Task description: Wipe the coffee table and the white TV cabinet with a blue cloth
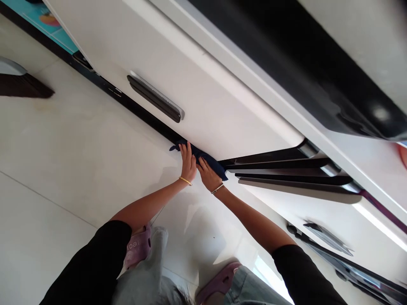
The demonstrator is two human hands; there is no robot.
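Observation:
A dark blue cloth [217, 167] is bunched lengthwise along the black strip [149, 121] at the foot of a white cabinet front. My left hand [189, 164] presses one end of it, with the fingers gripping over the fabric. Close beside it, nearly touching, my right hand [208, 174] holds the middle of the cloth against the strip. Both hands are closed on the fabric, and some fingertips sink into its folds. The cloth's loose ends stick out past each hand.
A dark handle [155, 99] juts from the cabinet front. At the right are dark slanted panel edges [286, 169] and another handle [329, 237]. A brown-bristled broom [25, 84] lies at the left. My pink clogs [219, 281] stand on the pale tiled floor [63, 148].

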